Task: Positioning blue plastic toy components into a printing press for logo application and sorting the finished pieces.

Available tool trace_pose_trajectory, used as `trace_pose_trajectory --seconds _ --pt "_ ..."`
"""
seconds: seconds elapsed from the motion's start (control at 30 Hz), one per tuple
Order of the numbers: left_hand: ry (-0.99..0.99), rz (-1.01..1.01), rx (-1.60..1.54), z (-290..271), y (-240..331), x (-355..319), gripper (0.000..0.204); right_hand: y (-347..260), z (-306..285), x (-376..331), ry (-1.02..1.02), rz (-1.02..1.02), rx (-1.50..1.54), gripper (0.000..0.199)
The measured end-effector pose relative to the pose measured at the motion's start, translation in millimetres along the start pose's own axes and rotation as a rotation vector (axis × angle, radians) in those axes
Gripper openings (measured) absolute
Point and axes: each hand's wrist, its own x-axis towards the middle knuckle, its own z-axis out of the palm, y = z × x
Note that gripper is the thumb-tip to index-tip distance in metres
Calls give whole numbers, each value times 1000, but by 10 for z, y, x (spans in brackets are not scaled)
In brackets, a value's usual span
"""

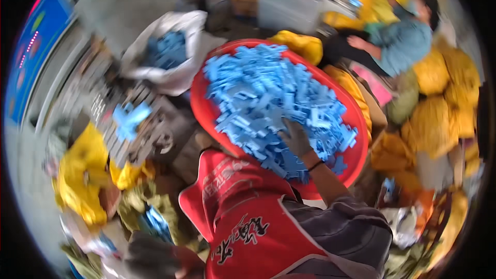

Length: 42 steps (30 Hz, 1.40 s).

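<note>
A large red tub [198, 104] in front of me is heaped with small light-blue plastic pieces [268, 85], angular in outline. My right hand [296, 139], in a grey glove, reaches over the tub's near right side and touches the heap. Its thumb and fingers look apart, with no piece visibly gripped. Down at the lower left, my left hand [151, 256], also gloved in grey, is away from the tub, near some olive sacks. Motion smears its fingers, so I cannot tell what it holds, if anything.
A white sack [194, 46] of blue pieces stands beyond the tub's left side. Left of the tub, larger blue pieces [129, 120] lie on a grey slatted surface. Yellow sacks [434, 124] crowd the right, where another person [400, 44] sits. A grey bin [289, 2] stands behind.
</note>
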Motion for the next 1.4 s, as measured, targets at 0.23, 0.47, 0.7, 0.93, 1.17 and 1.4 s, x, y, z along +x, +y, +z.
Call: trace_pose_trajectory --seconds 0.23,0.47,0.7,0.93,1.17,1.4 --pt "96 -909 824 -85 -1284 -588 33 129 84 -48 -220 106 18 54" --pt "37 -1154 775 45 -1843 -1609 33 1210 -253 -26 184 746 370 46" --pt "-220 -1345 819 111 -2112 -2265 36 2393 -1169 551 769 794 669 47" --pt "-219 -1477 693 235 -2242 -2659 36 2848 -1270 477 893 836 578 53" --pt "-128 -1538 698 367 -2134 -2528 35 2786 -1304 514 887 550 552 46" --pt "-61 -1528 678 360 -2160 -2669 31 2451 -1324 671 733 638 633 52"
